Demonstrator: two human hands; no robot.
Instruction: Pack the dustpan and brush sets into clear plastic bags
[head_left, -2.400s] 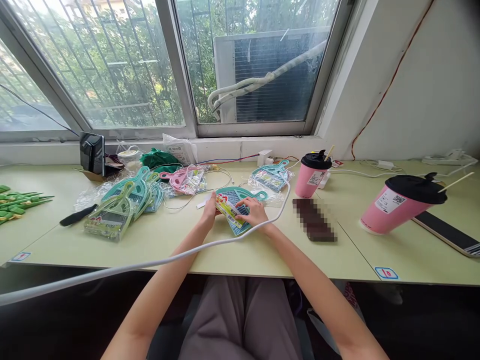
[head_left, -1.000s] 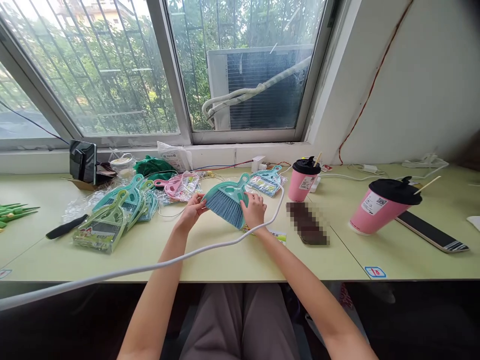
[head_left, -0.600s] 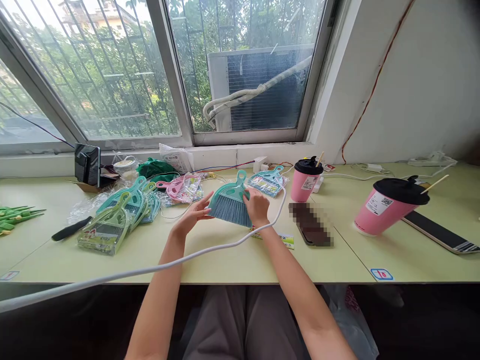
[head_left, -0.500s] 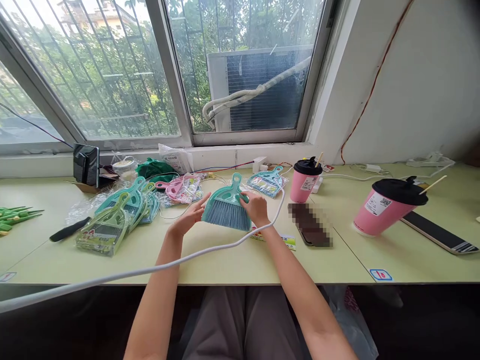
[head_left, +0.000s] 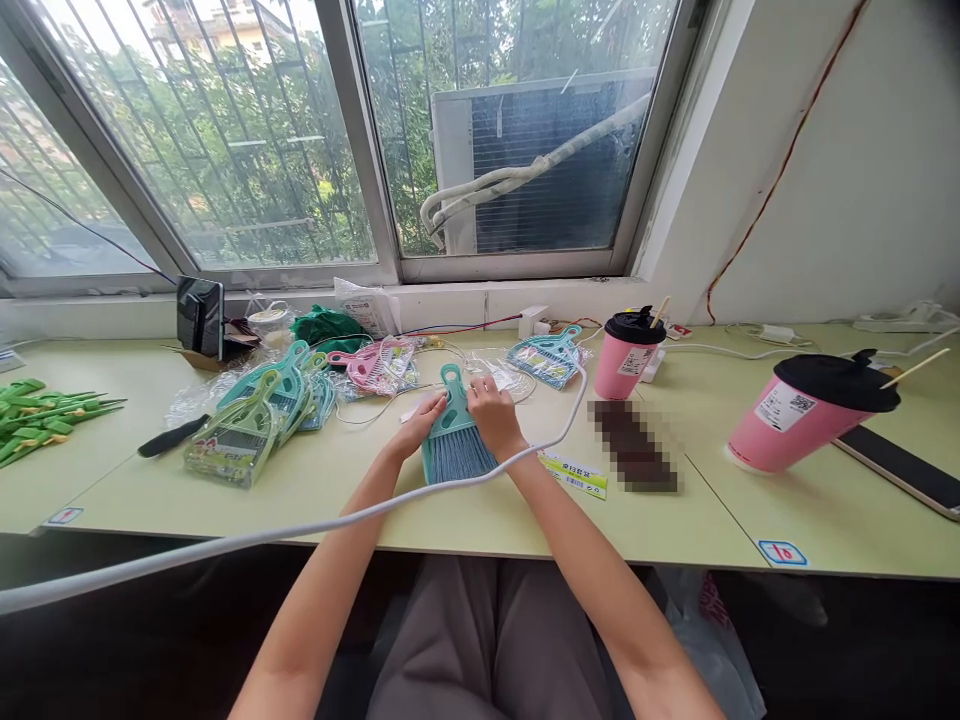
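Between my hands stands a small teal hand brush (head_left: 459,452) with grey bristles pointing down, nested against a matching dustpan whose rim shows at its left side. My left hand (head_left: 418,428) grips the left edge of this set, thumb toward the handle. On the other side my right hand (head_left: 492,412) is closed over the upper right of the brush, fingers curled and their tips partly hidden. A yellow-green printed card (head_left: 577,475) lies on the table right of my right wrist. A white cable (head_left: 405,493) passes across the view in front of the bristles and my forearms.
Wrapped brush-and-dustpan sets (head_left: 274,400) are heaped at left beside a black-handled knife (head_left: 172,436). Farther back lie a pink set (head_left: 379,365) and a teal set (head_left: 551,355). Pink lidded cups (head_left: 624,360) and a blurred-out phone (head_left: 637,447) stand or lie at right.
The brush and dustpan have moved lower and a little left, now more upright. My right hand has shifted from the handle side to over the brush's upper right. The view has turned slightly left.
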